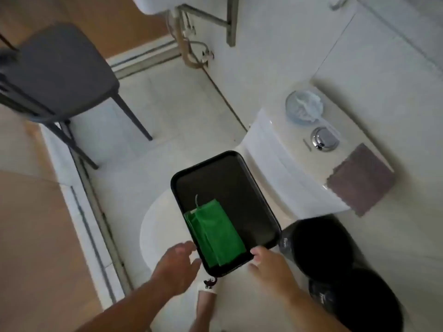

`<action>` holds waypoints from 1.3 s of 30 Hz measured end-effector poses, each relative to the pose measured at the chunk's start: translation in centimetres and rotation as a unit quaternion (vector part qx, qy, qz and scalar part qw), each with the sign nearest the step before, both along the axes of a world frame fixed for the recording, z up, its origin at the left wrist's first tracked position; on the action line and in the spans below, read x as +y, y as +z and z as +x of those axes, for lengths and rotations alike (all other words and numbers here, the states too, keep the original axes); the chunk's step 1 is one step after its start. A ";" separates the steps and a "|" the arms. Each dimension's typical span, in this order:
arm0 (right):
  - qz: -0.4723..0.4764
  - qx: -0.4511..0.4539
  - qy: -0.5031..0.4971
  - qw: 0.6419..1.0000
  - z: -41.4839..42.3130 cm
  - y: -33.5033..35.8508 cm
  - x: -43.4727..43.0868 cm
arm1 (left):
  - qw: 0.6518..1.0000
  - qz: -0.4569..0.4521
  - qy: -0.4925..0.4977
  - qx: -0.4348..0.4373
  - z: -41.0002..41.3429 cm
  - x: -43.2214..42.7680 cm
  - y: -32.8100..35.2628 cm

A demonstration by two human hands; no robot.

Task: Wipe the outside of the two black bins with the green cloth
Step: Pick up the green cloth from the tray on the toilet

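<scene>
Green cloth [214, 236] sits folded on the black tray [227, 183], between spread left hand [176, 262] and right hand [268, 265] pinching its corner.

The farther round black plastic bin [321, 245] sits just beside the white ceramic toilet [275, 168], and the nearer round black bin [354, 298] is just beside it — tight gaps there. A black rectangular plastic tray [215, 168] on the toilet lid reaches close to the farther bin. Pale tiled floor [395, 236] lies open right of both; the dark grey plastic chair [60, 68] stands well apart, leftward.
</scene>
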State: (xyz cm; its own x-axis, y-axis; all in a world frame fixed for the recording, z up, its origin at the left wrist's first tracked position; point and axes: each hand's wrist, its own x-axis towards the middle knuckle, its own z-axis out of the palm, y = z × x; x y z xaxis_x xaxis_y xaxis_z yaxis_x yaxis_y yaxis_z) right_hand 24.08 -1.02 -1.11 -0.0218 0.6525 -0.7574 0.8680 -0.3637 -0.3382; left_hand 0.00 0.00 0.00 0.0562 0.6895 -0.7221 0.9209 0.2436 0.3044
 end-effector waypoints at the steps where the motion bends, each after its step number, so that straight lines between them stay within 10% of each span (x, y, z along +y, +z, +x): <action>1: 0.014 0.008 -0.024 1.000 -0.5 -2.4 0.8 | 0.999 0.030 -0.011 -0.002 0.3 1.9 -2.1; 12: 0.071 -0.009 -0.130 0.989 -3.6 -12.4 2.7 | 0.980 0.129 -0.146 0.048 2.7 9.9 -11.9; 21: 0.062 0.039 -0.144 0.987 -4.2 -12.2 2.9 | 0.994 0.066 -0.084 0.035 4.0 10.1 -11.4; 27: 0.072 0.185 -0.194 0.961 -0.3 -7.0 2.7 | 0.989 -0.001 0.075 -0.126 3.5 11.1 -5.2; 32: 0.129 0.324 -0.287 0.892 6.3 -1.9 -0.9 | 0.943 -0.090 0.165 -0.276 7.5 8.4 -0.1; 39: 0.103 0.495 -0.553 0.662 17.3 0.4 -15.5 | 0.864 -0.190 0.260 -0.386 20.6 -4.1 0.3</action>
